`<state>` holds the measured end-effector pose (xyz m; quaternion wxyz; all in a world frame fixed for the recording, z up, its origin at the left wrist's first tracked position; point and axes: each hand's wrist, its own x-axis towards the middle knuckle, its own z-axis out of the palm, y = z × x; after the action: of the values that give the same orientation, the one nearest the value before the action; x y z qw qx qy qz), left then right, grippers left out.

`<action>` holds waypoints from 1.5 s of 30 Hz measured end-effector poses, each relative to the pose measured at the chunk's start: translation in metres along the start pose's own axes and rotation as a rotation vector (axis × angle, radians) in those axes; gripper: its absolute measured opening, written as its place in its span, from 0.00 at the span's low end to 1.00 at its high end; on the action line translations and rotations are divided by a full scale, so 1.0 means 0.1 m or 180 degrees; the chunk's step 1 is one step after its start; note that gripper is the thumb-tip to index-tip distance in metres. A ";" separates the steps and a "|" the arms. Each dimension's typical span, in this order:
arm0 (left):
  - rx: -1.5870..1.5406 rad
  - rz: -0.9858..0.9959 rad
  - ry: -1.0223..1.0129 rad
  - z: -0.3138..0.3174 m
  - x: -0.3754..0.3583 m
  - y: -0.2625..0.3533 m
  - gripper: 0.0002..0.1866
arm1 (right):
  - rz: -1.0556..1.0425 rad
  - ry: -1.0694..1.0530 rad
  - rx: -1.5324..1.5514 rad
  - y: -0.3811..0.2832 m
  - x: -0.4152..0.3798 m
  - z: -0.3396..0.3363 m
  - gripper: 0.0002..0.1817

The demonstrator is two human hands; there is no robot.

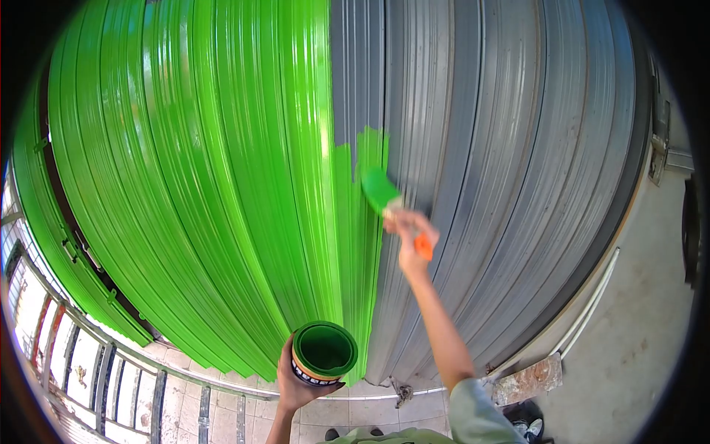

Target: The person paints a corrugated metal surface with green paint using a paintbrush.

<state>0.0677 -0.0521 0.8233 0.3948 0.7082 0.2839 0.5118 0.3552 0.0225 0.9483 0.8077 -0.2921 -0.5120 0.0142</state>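
My right hand (409, 235) is wrapped round the handle of a paintbrush (380, 189), whose orange handle end shows below the fingers. Its bristles, coated in green, touch or nearly touch the ribbed metal panel (473, 185) at the border of green and grey. My left hand (296, 385) holds a paint can (318, 376) from its side and underneath, low in front of me. Dark green paint shows inside the open can. Glossy green covers the panel's left part (222, 148); the right part is bare grey, and the painted edge near the brush is jagged.
A metal ladder or railing (111, 370) runs along the lower left. A rough block or board (529, 381) lies at lower right, near white pipes (592, 303) along the wall (636, 311). My shoes stand on the tiled floor (255, 414).
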 end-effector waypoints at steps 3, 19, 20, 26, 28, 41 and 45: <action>0.0098 -0.0051 0.0005 -0.06 -0.04 -0.03 0.58 | 0.0571 0.0022 -0.0282 0.34 -0.90 -0.44 0.07; -0.0034 -0.0141 -0.0169 -0.19 -0.05 -0.19 0.59 | -0.0289 0.0187 -0.0110 -0.58 0.55 0.27 0.07; -0.0028 -0.0148 -0.0175 -0.19 -0.05 -0.19 0.59 | -0.0263 0.0229 -0.0104 -0.43 0.44 0.24 0.08; -0.0115 -0.0133 -0.0206 -0.29 -0.07 -0.18 0.60 | 0.0667 0.0517 -0.0273 0.54 -1.29 -0.44 0.08; -0.0020 -0.0111 -0.0225 -0.38 -0.08 -0.18 0.60 | 0.1292 0.0503 -0.0356 0.56 -1.59 -0.57 0.07; -0.0003 0.0054 -0.0504 -0.61 -0.04 -0.45 0.61 | 0.0065 0.0348 -0.0002 -1.02 1.14 0.61 0.08; -0.0039 0.0080 -0.0579 -0.62 -0.03 -0.44 0.61 | -0.0076 0.0579 0.0222 -0.77 0.99 0.59 0.08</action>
<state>0.0078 -0.0142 0.7946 0.4168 0.7529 0.2348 0.4521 0.3319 0.0171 1.0846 0.8606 -0.2578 -0.4392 -0.0043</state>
